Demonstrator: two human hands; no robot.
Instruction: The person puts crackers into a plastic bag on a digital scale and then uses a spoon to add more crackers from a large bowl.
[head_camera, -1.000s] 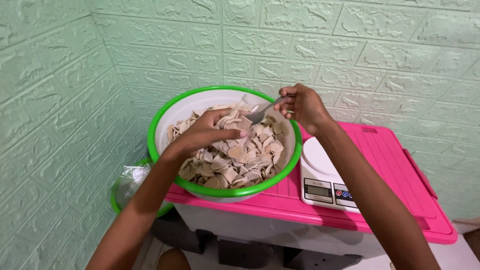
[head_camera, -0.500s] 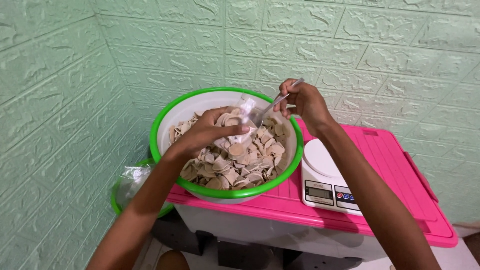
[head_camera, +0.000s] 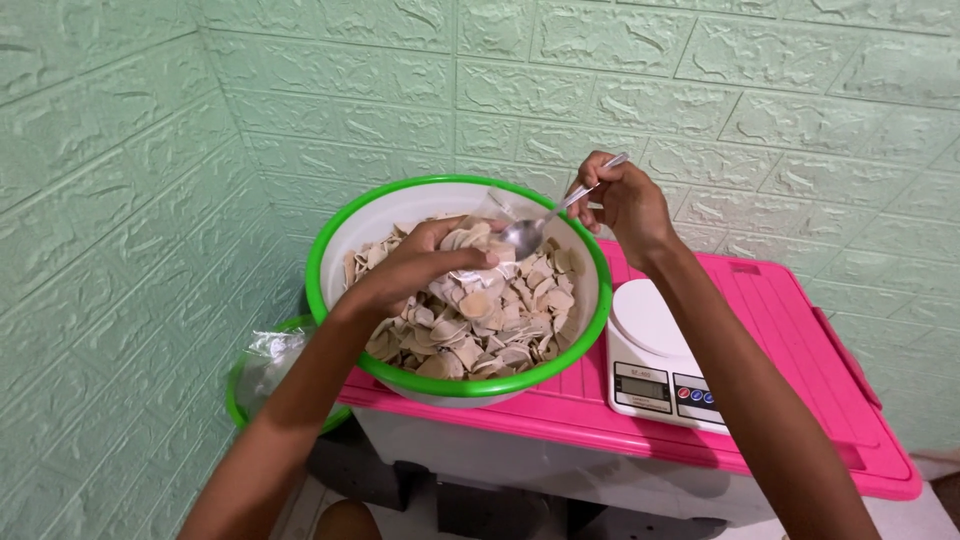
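Chips (head_camera: 470, 325), pale and brownish, thin and curved, fill a big white bowl (head_camera: 575, 345) with a green rim. The bowl stands on the left end of a pink lid (head_camera: 800, 330), which covers a whitish box (head_camera: 560, 470), and its left side reaches a little over the left edge of the lid. The left hand (head_camera: 420, 268) is inside the bowl, over the chips, with fingers curled around a small clear bag (head_camera: 478, 262); the bag is hard to see, and some chips lie against the fingers. The right hand (head_camera: 625, 205) is above the far right rim of the bowl and grasps the handle of a metal spoon (head_camera: 540, 225) between thumb and fingers. The spoon slopes down to the left, and its round end is just beside the left fingertips, over the chips near the far side of the bowl. A white kitchen scale (head_camera: 655, 345) with a round plate and a small screen sits on the lid just right of the bowl, near the front edge; the right forearm passes over it. Below the left edge of the lid, lower down, a second bowl (head_camera: 262, 375) with a green rim holds crumpled clear plastic. Green wall (head_camera: 700, 100) with a brick relief is behind the box and also to the left of it.
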